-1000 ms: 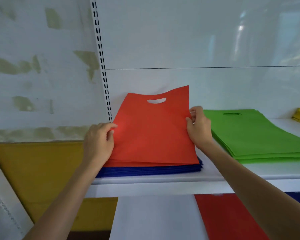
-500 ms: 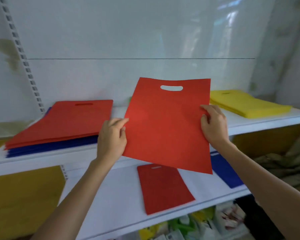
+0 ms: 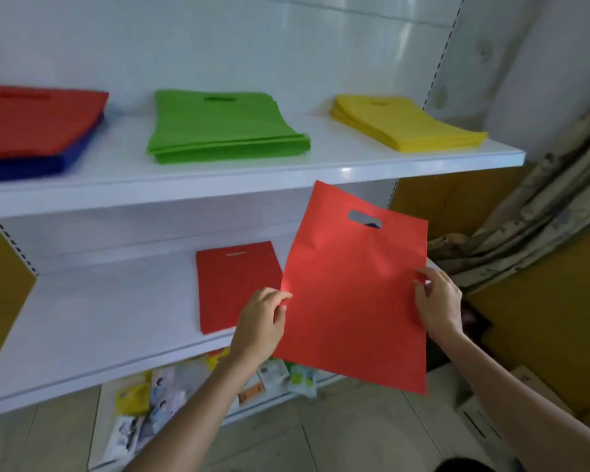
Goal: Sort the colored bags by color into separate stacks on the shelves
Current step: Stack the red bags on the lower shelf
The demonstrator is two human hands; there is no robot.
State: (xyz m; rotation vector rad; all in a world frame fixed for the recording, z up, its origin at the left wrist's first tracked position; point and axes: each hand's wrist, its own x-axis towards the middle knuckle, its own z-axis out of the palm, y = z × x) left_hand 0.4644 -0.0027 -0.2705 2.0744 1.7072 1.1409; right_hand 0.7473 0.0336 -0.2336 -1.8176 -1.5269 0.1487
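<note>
Between your two hands, out in front of the lower shelf (image 3: 99, 328), hangs the held red bag (image 3: 355, 294), tilted so that its handle cut-out points up and to the right and its bottom edge dips below the shelf's front lip. Your left hand (image 3: 261, 327) pinches the bag's left edge between thumb and curled fingers. Your right hand (image 3: 438, 303) pinches the right edge in the same way. Neither hand is slack: both are grasping this one bag, and it rests on no shelf. Just behind its left edge, a single red bag (image 3: 235, 287) lies flat on the lower shelf, with its handle slot toward the back wall. On the upper shelf (image 3: 218, 178) you have three piles, well apart. At the left a red stack (image 3: 31, 120) lies on top of a blue stack (image 3: 31, 168), in the middle sits a green stack (image 3: 222, 127), and at the right a yellow stack (image 3: 406, 124) sits near the shelf's end. Under the lower shelf, small printed packets (image 3: 157, 396) lie jumbled at the bottom of the unit.
</note>
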